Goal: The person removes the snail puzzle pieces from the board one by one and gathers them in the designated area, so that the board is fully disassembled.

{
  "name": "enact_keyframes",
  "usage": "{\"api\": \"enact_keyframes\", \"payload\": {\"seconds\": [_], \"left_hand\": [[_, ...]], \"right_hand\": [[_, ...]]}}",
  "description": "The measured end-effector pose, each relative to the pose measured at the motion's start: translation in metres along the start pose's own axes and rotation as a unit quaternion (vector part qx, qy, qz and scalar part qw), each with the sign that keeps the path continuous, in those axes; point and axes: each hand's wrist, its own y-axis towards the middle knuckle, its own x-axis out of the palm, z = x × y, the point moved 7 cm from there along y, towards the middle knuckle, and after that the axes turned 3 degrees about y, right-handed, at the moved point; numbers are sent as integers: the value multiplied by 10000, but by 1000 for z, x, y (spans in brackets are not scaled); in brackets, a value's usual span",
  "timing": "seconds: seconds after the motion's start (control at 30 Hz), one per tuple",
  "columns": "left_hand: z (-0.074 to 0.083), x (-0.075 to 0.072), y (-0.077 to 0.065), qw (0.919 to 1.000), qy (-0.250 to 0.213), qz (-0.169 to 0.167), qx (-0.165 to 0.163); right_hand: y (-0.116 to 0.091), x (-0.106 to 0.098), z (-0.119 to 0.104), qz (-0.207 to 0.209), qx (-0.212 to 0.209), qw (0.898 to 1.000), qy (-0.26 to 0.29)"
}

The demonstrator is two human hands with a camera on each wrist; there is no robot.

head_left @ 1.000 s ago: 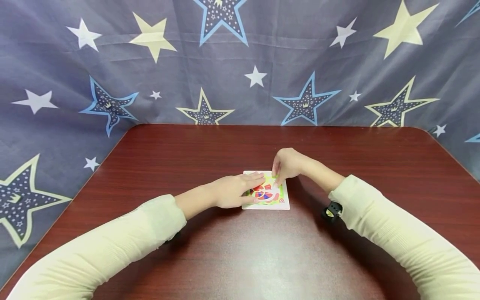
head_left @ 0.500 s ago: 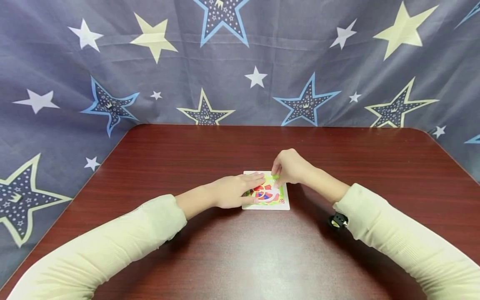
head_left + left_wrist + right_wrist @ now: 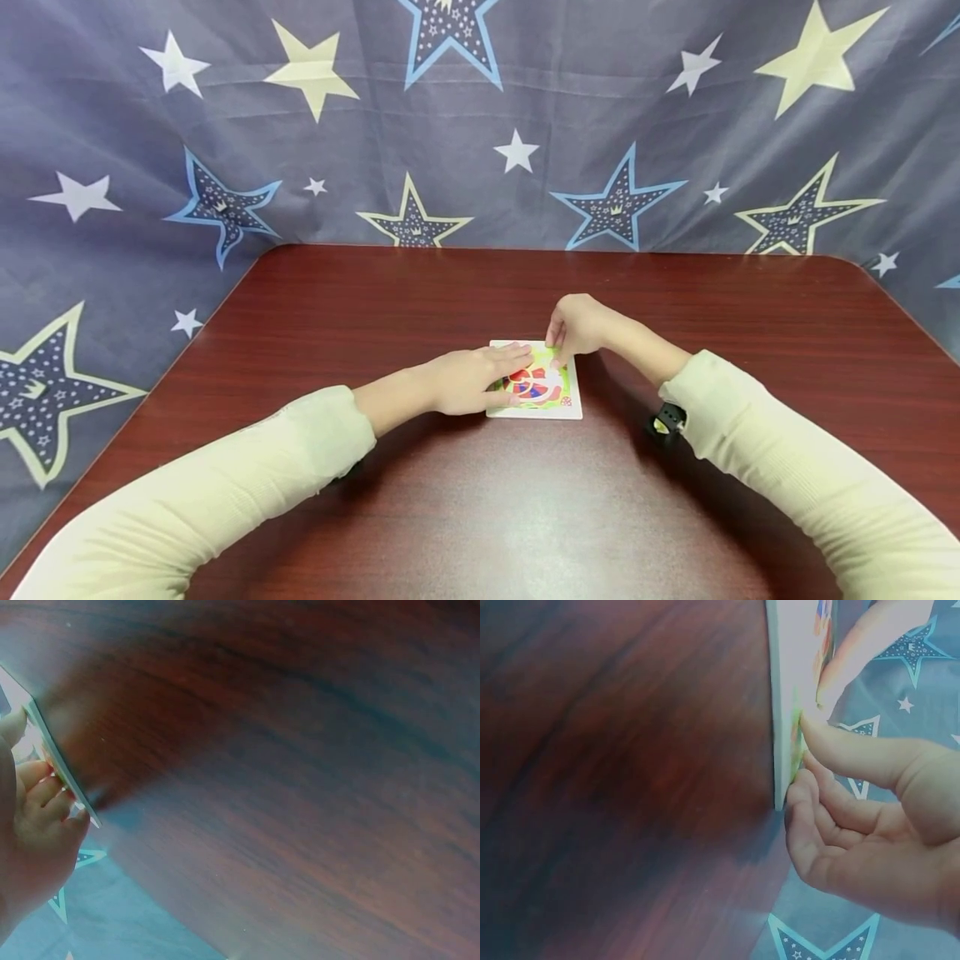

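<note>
A small square puzzle board (image 3: pixel 573 412) with a white border lies flat on the table. Its picture is red, blue, yellow and green. My left hand (image 3: pixel 468 382) rests on the board's left part with fingers stretched out, covering some of the picture. Over the upper right corner, my right hand (image 3: pixel 581 325) bends down with curled fingers. In the right wrist view, its thumb and fingertips pinch at a green puzzle piece (image 3: pixel 796 739) by the board's corner; the piece's full outline is hidden. The left wrist view shows the board's edge beneath my left fingers.
The dark red wooden table (image 3: pixel 375 308) extends around the board, with a bright glare patch in front. Behind it hangs a grey-blue star-patterned cloth (image 3: pixel 450 117). A black strapped device (image 3: pixel 666 421) sits at the right wrist.
My right forearm swung slightly outward, then came back, while its fingertips stayed at the board's upper right corner. The left hand stays in place. The head view has shifted slightly.
</note>
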Motion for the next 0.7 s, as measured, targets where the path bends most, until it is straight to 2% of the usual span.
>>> {"api": "enact_keyframes", "payload": {"seconds": [0.17, 0.47, 0.7], "left_hand": [[0, -2, 0, 10000, 24, 1, -2], [0, -1, 0, 10000, 44, -2, 0], [0, 0, 0, 10000, -8, -34, -32]], "right_hand": [[-2, -1, -5, -24, -98, 9998, -175], [-15, -5, -11, 873, -275, 9958, -28], [-17, -5, -9, 1090, -344, 9934, 7]]}}
